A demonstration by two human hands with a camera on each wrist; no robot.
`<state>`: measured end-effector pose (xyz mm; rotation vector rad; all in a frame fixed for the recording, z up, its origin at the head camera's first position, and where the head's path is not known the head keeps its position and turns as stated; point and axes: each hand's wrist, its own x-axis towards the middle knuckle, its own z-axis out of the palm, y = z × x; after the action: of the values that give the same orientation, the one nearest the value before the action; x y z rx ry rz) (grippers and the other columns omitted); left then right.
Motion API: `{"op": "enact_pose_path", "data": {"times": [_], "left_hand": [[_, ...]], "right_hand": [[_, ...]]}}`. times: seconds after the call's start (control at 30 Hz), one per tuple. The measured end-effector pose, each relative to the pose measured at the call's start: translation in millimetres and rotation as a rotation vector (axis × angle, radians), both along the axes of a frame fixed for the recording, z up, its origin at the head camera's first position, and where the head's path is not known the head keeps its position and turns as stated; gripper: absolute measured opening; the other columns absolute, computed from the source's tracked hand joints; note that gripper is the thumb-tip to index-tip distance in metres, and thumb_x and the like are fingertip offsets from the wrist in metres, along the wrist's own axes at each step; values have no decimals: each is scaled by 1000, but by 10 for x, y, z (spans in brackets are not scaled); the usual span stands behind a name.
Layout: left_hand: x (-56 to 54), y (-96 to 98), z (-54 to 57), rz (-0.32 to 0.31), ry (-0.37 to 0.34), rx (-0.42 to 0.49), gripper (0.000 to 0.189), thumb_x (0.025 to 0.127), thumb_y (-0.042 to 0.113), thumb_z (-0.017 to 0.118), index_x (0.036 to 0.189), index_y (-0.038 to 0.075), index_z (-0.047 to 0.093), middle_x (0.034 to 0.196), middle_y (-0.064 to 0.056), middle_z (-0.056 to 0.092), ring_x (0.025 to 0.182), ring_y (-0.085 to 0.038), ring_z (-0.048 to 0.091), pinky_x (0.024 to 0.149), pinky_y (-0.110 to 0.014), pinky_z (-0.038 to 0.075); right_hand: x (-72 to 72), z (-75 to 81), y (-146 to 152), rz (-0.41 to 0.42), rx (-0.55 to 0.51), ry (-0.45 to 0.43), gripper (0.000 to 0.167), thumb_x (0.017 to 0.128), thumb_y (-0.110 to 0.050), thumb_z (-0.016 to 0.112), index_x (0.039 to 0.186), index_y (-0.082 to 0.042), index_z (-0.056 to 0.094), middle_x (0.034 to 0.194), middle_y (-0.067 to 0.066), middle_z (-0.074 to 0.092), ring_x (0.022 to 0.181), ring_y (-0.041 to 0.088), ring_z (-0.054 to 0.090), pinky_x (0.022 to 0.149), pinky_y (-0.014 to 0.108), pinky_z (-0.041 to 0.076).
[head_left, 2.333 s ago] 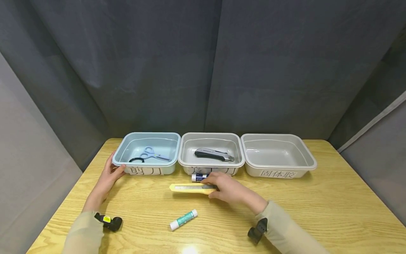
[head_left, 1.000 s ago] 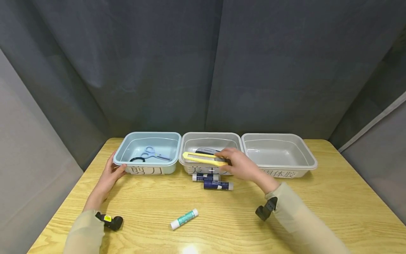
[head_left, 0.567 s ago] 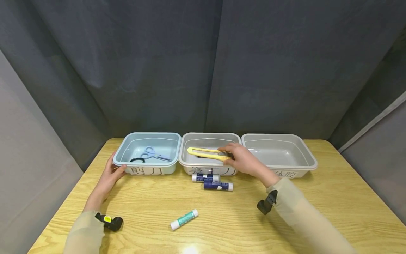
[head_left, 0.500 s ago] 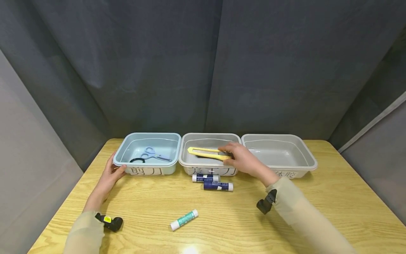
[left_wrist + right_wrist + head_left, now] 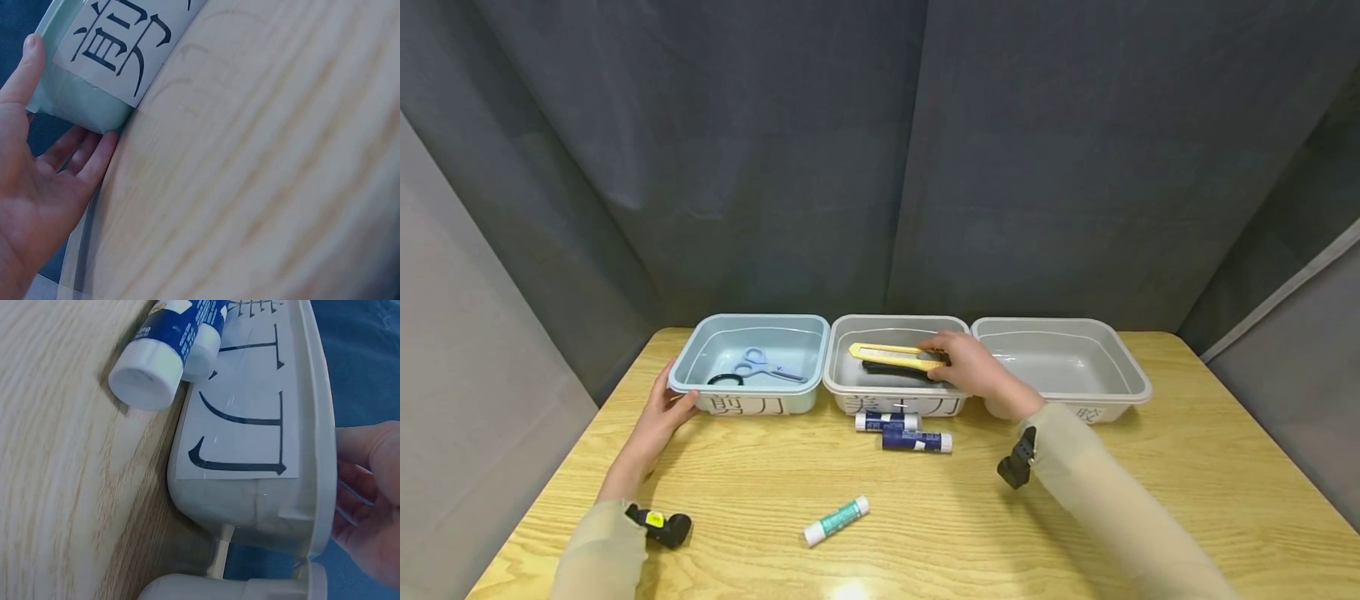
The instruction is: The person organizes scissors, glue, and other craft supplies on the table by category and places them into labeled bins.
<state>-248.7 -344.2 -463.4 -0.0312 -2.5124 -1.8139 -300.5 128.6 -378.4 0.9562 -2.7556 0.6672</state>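
Note:
Inside the middle grey bin (image 5: 850,389), my right hand (image 5: 966,364) holds the right end of a yellow utility knife (image 5: 887,353) between thumb and fingers. The knife lies low, just over a black and silver utility knife (image 5: 891,370). In the right wrist view my right hand (image 5: 378,494) shows past the bin's rim, its fingertips hidden behind the wall. My left hand (image 5: 653,425) rests at the front left corner of the light blue bin (image 5: 805,400). In the left wrist view its thumb lies on the rim, and its outstretched fingers (image 5: 94,159) touch the bin's lower side.
Light blue scissors (image 5: 767,367) and a black ring-shaped handle (image 5: 726,379) lie in the blue bin. Another grey bin (image 5: 1060,325) stands at the right. Two navy glue sticks (image 5: 916,440) lie before the middle bin; a green and white glue stick (image 5: 837,521) lies nearer me.
My right hand has carried the yellow utility knife from the table into the middle bin and lowered it, lately shifting it slightly back. My left hand has stayed in place.

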Motion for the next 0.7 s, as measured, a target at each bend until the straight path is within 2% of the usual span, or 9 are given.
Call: {"op": "enact_pose_path", "data": {"times": [0.17,0.4,0.6,0.7], "left_hand": [[-5,-4,-21,-2,2,11,74,93,35,48,146,31,-3,145,-18,16,113,-13,37,83,-10,44],[-3,-7,-38,-1,-5,25,74,93,35,48,146,33,-4,145,-17,15,115,-16,35,81,-8,43],[24,-23,-34,-10,17,23,72,94,32,47,147,30,-3,143,-20,17,107,-4,38,81,-9,43],[25,-32,-26,-13,24,20,72,94,32,47,146,30,-3,143,-20,16,106,-2,38,82,-10,43]], "right_hand": [[-68,-44,-17,-10,24,-16,40,76,-10,73,114,-3,63,108,12,63,97,27,57,86,41,45],[-154,-91,-59,-37,15,-132,41,75,-11,74,114,-4,63,108,10,64,95,25,58,84,39,47],[-182,-105,-107,-47,4,-212,41,75,-14,74,113,-3,63,109,10,64,97,24,59,85,38,47],[-215,-124,-125,-42,8,-229,40,75,-14,74,112,-4,64,108,8,65,97,23,59,86,37,47]]}}
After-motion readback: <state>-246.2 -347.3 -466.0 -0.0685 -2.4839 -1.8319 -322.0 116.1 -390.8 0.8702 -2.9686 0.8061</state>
